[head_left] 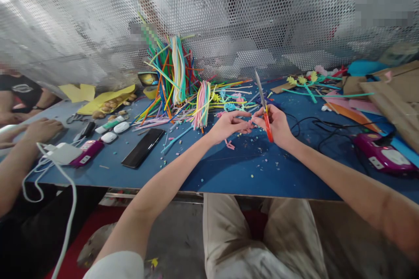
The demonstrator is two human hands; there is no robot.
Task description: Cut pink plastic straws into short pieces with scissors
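My right hand [277, 125] is closed around red-handled scissors [266, 115] whose grey blades point up and away. My left hand [229, 124] pinches a small pinkish piece at its fingertips, right beside the right hand; I cannot make out what the piece is. Both hands hover just above the blue table [248, 170]. A small pink scrap [229, 144] lies on the table below my left hand. A heap of coloured pipe cleaners [178, 83] lies beyond the hands, some standing upright.
A black phone [143, 154] lies left of my hands. Another person's hand [41, 130] rests at the far left near a white charger [63, 153]. A purple glue gun [381, 154] and black cables sit right. Cardboard [393, 96] and paper flowers [306, 80] lie behind. Perforated metal screen at the back.
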